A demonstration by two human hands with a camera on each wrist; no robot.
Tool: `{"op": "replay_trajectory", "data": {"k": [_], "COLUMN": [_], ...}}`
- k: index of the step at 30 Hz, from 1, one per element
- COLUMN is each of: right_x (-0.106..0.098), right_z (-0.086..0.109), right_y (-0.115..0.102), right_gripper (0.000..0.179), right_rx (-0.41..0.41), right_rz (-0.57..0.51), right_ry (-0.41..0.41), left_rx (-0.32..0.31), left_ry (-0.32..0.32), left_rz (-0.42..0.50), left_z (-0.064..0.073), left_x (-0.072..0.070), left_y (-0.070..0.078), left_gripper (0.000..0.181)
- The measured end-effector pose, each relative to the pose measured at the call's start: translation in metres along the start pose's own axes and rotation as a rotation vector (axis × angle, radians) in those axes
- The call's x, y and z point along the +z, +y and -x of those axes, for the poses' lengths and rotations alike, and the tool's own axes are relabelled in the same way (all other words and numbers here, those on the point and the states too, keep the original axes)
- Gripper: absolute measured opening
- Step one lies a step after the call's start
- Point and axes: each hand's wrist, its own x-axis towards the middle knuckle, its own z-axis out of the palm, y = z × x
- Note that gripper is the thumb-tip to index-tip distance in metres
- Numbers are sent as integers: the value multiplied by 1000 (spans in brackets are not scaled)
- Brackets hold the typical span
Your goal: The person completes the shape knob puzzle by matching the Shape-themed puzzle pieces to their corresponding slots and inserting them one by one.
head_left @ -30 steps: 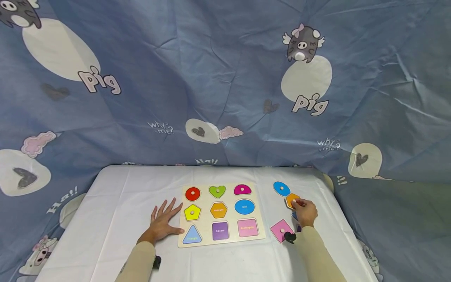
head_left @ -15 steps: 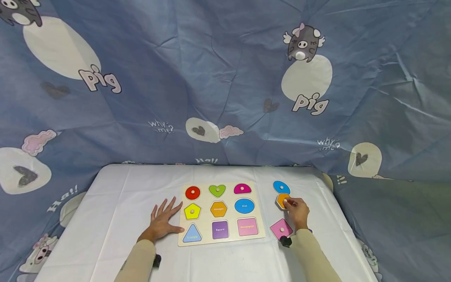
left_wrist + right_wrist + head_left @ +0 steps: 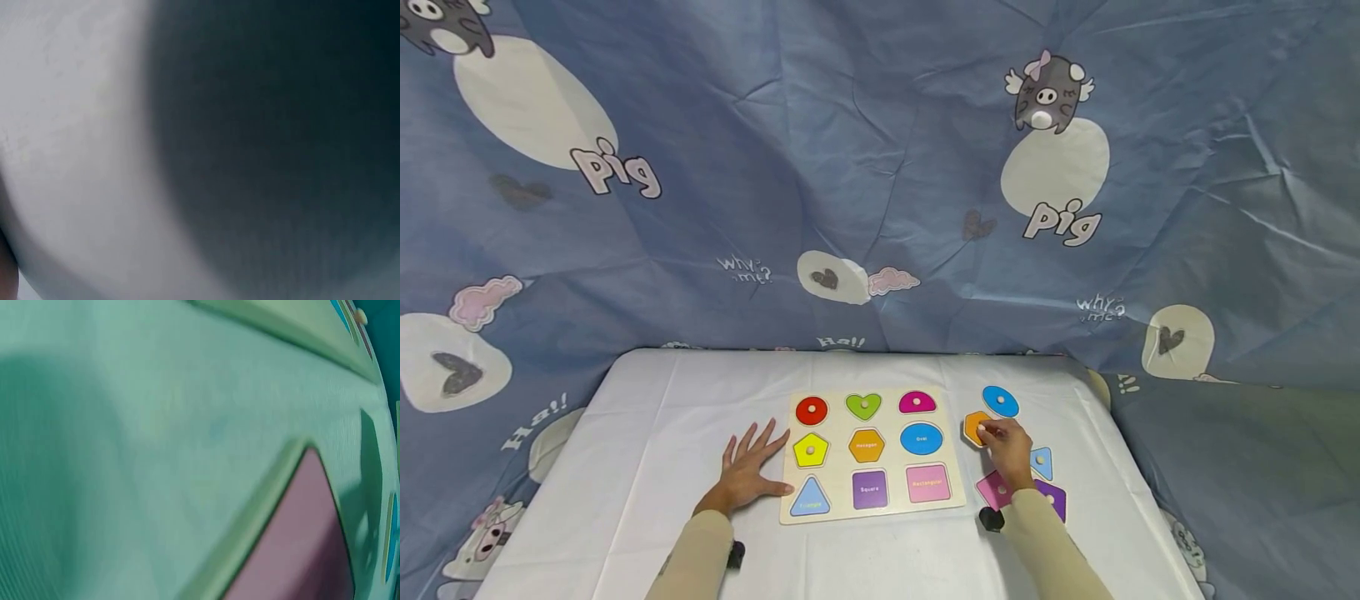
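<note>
My right hand (image 3: 1011, 450) pinches the knob of an orange hexagon puzzle piece (image 3: 972, 427), just right of the wooden shape board (image 3: 892, 467). The piece seems slightly raised over the white cloth. With fingers spread, my left hand (image 3: 745, 471) rests at the board's left edge, thumb and a fingertip touching it. Knobbed pieces sit in the top row and in the yellow pentagon (image 3: 810, 450) slot; hexagon, oval, triangle, square and rectangle recesses show their printed names. The left wrist view is mostly dark blur. In the right wrist view, a pink piece (image 3: 306, 531) shows; no fingers appear there.
Right of the board lie a blue oval piece (image 3: 1000, 402), a light blue triangle piece (image 3: 1042, 462) and a purple piece (image 3: 1057, 497), partly covered by my sleeve. The pink piece lies partly under the right hand. A patterned blue curtain (image 3: 880, 208) hangs behind the table.
My right hand has carried the orange hexagon piece leftward, away from the blue oval and toward the board. The triangle and purple pieces have come into view. The left hand stays put.
</note>
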Motion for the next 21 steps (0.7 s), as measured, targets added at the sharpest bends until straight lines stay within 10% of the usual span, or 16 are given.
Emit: {"op": "replay_trajectory", "data": {"k": [21], "right_x": [41], "right_z": [11], "right_y": [-40], "right_gripper": [9], "right_rx": [-136], "right_rz": [-37], "right_ry": [-144], "left_rx": [0], "left_ry": [5], "left_rz": [13], "left_z": [0], "left_x": [0], "left_y": [0], "left_gripper": [102]}}
